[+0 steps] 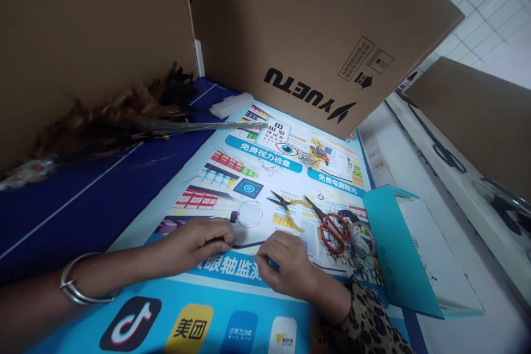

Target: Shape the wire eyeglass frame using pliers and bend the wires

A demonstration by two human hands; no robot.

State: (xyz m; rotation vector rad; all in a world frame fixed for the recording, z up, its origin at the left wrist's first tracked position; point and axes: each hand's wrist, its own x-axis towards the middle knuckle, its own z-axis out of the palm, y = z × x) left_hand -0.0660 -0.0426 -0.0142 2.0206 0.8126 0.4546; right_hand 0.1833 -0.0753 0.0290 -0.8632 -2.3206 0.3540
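My left hand (211, 240) is closed above the printed sheet (265, 287), thumb against the curled fingers. A short gap to the right, my right hand (288, 263) is also closed, thumb pressed to the index finger. A thin dark line runs between the hands; I cannot tell whether it is a held strand or part of the print. Just beyond the left hand lies a clear round piece (250, 214) with a small dark end. Pliers (296, 218) with yellow handles and scissors (337, 232) with red handles rest beyond the right hand.
A tape roll (371, 239) and a tangle of small dark loops (365, 270) lie beside an open teal box (398, 254). Brown feathers (95, 121) with thin wire stems (199, 126) lie at left. Cardboard panels (307, 22) stand behind. A small wire tangle (309, 159) sits farther back.
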